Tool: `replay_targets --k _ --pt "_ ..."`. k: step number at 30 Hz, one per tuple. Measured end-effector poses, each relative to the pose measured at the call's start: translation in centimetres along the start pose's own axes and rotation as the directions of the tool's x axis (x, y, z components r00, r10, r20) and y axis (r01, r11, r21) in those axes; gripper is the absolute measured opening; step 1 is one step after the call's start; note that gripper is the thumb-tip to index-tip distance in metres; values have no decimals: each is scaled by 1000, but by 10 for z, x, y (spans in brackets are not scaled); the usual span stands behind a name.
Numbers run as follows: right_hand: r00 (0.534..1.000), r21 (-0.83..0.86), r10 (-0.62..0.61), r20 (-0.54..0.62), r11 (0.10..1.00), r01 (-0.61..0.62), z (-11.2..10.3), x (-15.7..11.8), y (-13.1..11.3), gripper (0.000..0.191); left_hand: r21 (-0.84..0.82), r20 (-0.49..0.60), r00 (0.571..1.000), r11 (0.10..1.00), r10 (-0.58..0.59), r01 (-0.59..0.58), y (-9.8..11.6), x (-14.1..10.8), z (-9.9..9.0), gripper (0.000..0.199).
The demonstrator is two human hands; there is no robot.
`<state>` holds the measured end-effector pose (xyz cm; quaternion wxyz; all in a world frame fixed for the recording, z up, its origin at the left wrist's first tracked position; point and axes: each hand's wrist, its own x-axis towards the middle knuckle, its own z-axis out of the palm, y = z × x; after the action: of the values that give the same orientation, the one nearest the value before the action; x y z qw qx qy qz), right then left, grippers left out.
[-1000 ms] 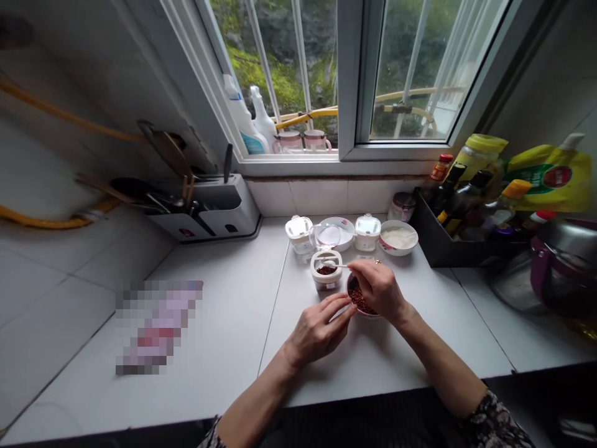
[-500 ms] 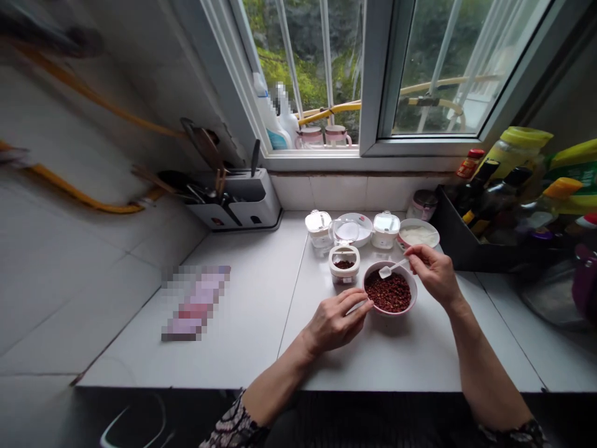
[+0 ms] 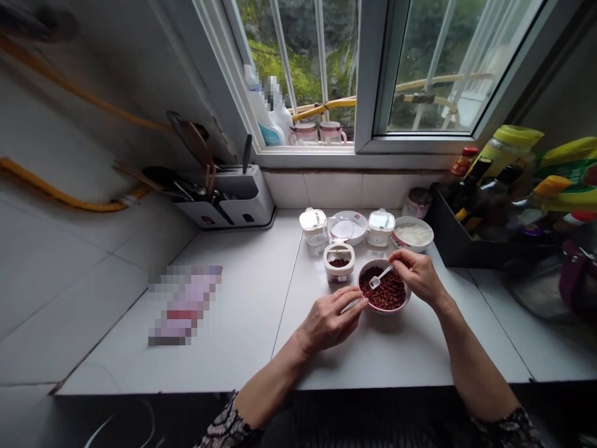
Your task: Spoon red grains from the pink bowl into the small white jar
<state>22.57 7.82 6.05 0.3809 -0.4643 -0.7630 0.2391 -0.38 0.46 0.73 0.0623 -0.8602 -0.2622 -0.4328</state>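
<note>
A small white spoon [image 3: 381, 277] is pinched between the thumb and fingers of my right hand [image 3: 421, 278]. Its scoop is over the left part of a bowl [image 3: 409, 301] of dark red, peppercorn-like spice [image 3: 390, 297]; I cannot tell whether it touches the spice. My left hand [image 3: 330, 322] holds the bowl's near-left rim between thumb and fingertips. Just behind that hand stands a clear jar [image 3: 339, 271] with an open-topped cream collar, some of the same spice inside.
Behind the bowl are two white-lidded jars [image 3: 313, 225] [image 3: 380, 227], a white dish [image 3: 355, 227] and a bowl of white grains [image 3: 413, 234]. A utensil holder [image 3: 247, 208] stands back left, a black bottle box [image 3: 450, 246] at right. A blurred pinkish packet [image 3: 186, 305] lies left.
My right hand has brought the spoon left and toward me, further over the spice. My left hand stays at the rim. The whole view has shifted slightly.
</note>
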Motion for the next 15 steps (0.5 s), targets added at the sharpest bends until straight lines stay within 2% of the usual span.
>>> replay_targets --k 9,15 --pt "995 119 98 -22 988 -95 -1 0 -5 16 4 16 1000 1000 -6 6 0 -2 0 30" --pt "971 347 240 9 910 -228 0 3 -1 13 5 16 1000 1000 -2 2 -1 -2 0 30"
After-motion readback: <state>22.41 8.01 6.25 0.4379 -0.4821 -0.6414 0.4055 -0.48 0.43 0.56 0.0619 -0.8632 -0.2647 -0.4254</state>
